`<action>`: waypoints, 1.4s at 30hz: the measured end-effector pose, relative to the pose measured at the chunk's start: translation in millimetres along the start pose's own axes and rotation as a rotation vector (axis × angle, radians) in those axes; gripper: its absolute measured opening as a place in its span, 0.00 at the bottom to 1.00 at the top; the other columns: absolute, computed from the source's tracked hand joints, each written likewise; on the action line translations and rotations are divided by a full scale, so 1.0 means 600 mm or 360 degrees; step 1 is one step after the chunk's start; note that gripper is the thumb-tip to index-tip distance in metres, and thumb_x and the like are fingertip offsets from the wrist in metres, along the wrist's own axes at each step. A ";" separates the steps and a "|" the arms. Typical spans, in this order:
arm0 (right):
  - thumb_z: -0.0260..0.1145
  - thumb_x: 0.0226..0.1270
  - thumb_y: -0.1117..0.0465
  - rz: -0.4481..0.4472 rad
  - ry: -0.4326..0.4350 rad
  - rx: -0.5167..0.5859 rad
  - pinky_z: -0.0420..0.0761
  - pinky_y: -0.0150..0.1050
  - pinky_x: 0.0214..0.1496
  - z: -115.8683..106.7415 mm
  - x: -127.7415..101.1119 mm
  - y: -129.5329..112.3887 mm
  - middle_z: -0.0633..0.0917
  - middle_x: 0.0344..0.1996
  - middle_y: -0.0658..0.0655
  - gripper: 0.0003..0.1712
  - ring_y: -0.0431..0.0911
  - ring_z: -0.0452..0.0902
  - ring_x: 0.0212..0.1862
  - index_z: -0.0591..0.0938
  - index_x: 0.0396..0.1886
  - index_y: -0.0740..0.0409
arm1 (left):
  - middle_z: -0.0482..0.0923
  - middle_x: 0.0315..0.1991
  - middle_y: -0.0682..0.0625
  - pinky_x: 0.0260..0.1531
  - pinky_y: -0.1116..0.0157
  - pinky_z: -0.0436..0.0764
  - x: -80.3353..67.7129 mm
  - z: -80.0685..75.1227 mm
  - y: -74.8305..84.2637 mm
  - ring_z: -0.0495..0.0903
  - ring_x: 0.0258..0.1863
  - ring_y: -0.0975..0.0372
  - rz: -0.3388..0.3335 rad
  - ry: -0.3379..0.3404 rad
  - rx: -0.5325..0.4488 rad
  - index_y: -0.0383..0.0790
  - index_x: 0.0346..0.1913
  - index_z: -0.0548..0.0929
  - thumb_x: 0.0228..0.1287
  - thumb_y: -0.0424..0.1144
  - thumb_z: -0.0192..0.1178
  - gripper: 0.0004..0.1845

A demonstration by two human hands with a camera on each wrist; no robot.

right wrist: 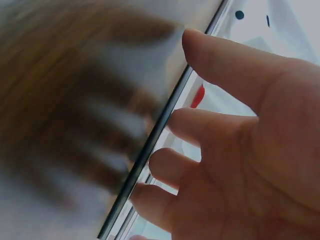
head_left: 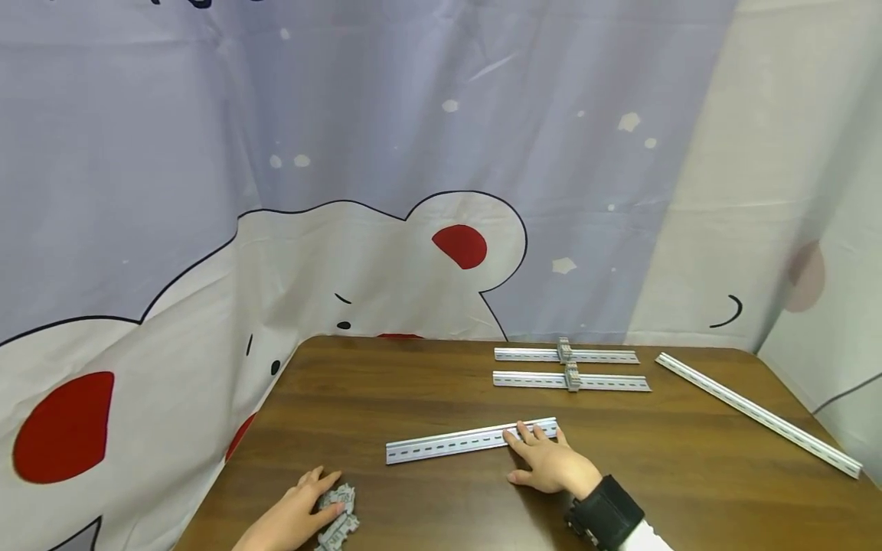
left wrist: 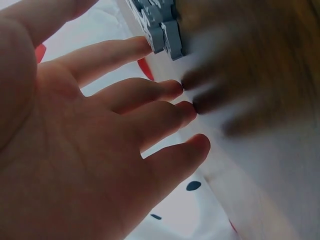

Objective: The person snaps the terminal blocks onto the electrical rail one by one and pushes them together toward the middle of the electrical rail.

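Observation:
A slotted metal DIN rail (head_left: 455, 445) lies at a slant in the middle of the wooden table. My right hand (head_left: 551, 463) rests its fingers on the rail's right end, the thumb apart on the near side. In the right wrist view several fingertips (right wrist: 172, 162) lie along the rail's edge. At the front left, my left hand (head_left: 292, 513) touches a cluster of grey clip-like plastic pieces (head_left: 338, 516), its fingers spread and fairly straight. The left wrist view shows the grey pieces (left wrist: 159, 25) between thumb and index finger, partly cut off by the frame.
Two shorter-looking rails, an upper one (head_left: 524, 354) and a lower one (head_left: 527, 379), lie at the back, each with grey blocks (head_left: 572, 376) mounted near its middle. Another long rail (head_left: 758, 415) lies diagonally at the right. A printed curtain (head_left: 386, 268) hangs behind the table (head_left: 427, 505).

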State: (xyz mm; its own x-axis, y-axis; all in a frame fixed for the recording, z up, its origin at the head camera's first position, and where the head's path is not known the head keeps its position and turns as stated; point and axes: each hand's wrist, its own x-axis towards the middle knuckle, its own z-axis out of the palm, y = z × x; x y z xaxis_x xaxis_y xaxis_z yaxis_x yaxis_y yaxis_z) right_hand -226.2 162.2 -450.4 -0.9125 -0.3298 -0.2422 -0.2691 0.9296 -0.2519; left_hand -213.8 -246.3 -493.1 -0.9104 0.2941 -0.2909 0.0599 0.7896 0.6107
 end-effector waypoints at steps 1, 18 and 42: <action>0.63 0.65 0.44 0.0005 -0.0002 0.0002 0.44 0.70 0.69 -0.001 -0.003 0.004 0.62 0.72 0.66 0.40 0.65 0.56 0.73 0.64 0.73 0.54 | 0.55 0.69 0.23 0.56 0.32 0.62 -0.001 0.001 -0.002 0.56 0.65 0.27 -0.0015 -0.0007 0.0007 0.35 0.68 0.69 0.60 0.63 0.59 0.42; 0.63 0.65 0.45 0.0115 -0.0047 0.0102 0.44 0.74 0.66 -0.022 -0.046 0.068 0.63 0.69 0.74 0.40 0.73 0.58 0.68 0.66 0.71 0.60 | 0.85 0.46 0.41 0.33 0.52 0.80 -0.035 -0.014 0.050 0.85 0.38 0.52 -0.0192 0.0343 0.0348 0.35 0.55 0.82 0.62 0.49 0.63 0.24; 0.60 0.69 0.49 0.0064 -0.0029 0.0239 0.60 0.70 0.61 -0.040 -0.084 0.121 0.65 0.63 0.83 0.33 0.77 0.65 0.60 0.72 0.64 0.69 | 0.78 0.34 0.54 0.35 0.55 0.78 -0.039 -0.002 0.039 0.79 0.36 0.61 0.0004 0.0378 0.0194 0.45 0.41 0.85 0.48 0.43 0.74 0.16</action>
State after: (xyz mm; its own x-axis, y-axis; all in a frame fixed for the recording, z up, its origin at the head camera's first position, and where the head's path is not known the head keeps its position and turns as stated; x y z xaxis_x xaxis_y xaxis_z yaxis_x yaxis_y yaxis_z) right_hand -207.3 250.5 -433.8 -0.9154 -0.2972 -0.2714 -0.1824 0.9074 -0.3786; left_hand -191.8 -235.3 -471.4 -0.9799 0.1729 -0.0993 0.0983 0.8522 0.5138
